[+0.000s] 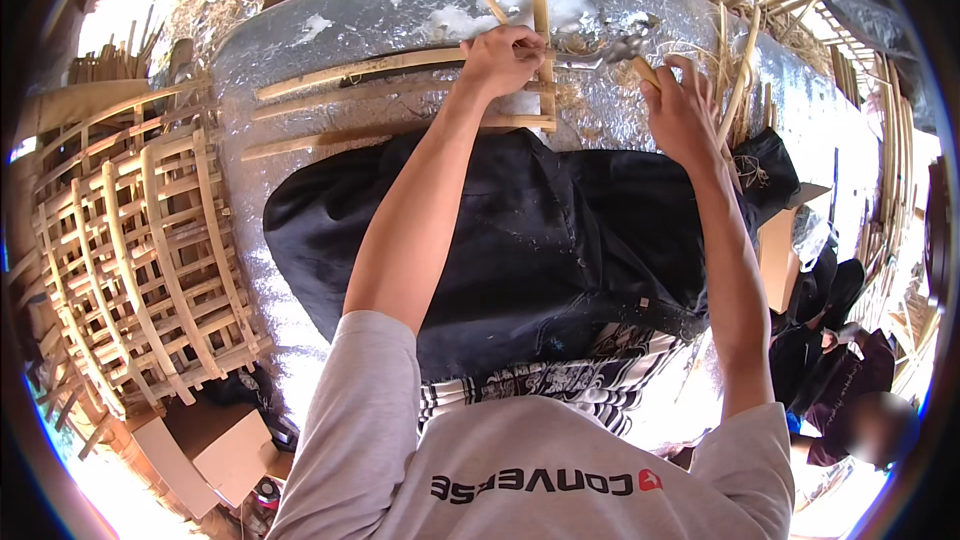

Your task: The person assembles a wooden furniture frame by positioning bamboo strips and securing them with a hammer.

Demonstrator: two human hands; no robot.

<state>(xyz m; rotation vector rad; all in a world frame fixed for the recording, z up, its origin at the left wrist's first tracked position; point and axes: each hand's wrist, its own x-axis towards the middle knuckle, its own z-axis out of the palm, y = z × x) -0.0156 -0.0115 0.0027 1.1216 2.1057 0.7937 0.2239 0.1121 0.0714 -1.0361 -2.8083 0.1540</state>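
My left hand (pixel 503 58) is closed on an upright bamboo strip (pixel 539 0) where it crosses several horizontal bamboo slats (pixel 350 71) lying over a big silver-wrapped rounded form (pixel 300 40). My right hand (pixel 676 110) grips the wooden handle of a hammer (pixel 622 48), whose metal head is just right of the upright strip. A black cloth (pixel 560 240) covers the form below both hands.
A woven bamboo lattice frame (pixel 150 250) stands at the left. Cardboard boxes (pixel 210 450) lie at the lower left. Loose bamboo strips (pixel 740 80) lean at the right. Another person (pixel 850 390) sits at the lower right. Straw and bamboo poles lie beyond the form.
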